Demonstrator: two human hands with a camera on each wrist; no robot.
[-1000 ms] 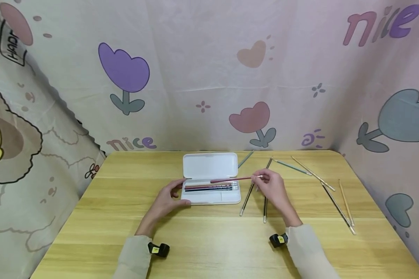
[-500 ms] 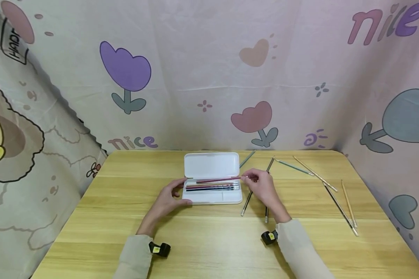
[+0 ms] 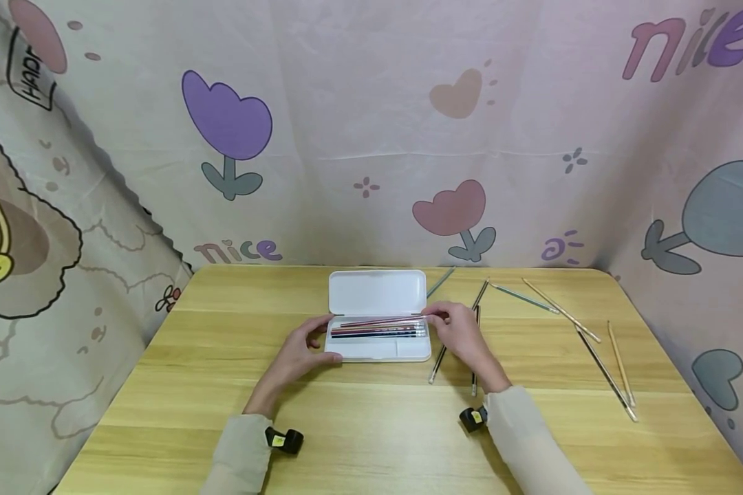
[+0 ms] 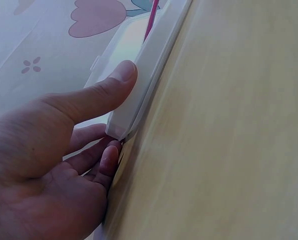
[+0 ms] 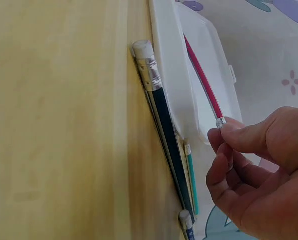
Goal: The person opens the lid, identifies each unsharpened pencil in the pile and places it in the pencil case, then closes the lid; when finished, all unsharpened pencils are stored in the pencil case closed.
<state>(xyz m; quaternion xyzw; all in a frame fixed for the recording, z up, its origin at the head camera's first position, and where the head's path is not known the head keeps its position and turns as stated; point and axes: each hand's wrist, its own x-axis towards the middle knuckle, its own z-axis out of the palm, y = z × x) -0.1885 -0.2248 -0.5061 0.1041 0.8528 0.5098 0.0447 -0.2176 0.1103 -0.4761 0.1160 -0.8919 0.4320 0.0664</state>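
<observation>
A white pencil case (image 3: 359, 352) lies open on the table, its lid (image 3: 378, 292) folded back, with several pencils (image 3: 371, 333) side by side inside. My left hand (image 3: 297, 350) holds the case's left end; in the left wrist view the thumb (image 4: 124, 71) lies over the front wall while the other fingers are at the end. Between thumb and fingertips, my right hand (image 3: 461, 333) pinches a red pencil (image 5: 203, 77) by its eraser end. This pencil reaches leftward over the back of the tray, slightly slanted, above the other pencils.
Black pencils (image 3: 437, 364) lie close to the right of the case, beneath and beside the right hand. Farther right are a teal pencil (image 3: 523, 298), yellow pencils (image 3: 620, 361) and another black one (image 3: 603, 371). Another teal pencil (image 3: 441, 282) lies behind the lid. A printed curtain (image 3: 322, 137) borders the table.
My right hand has moved left with the red pencil, bringing it farther over the case and lower into the tray. The left hand stays on the case.
</observation>
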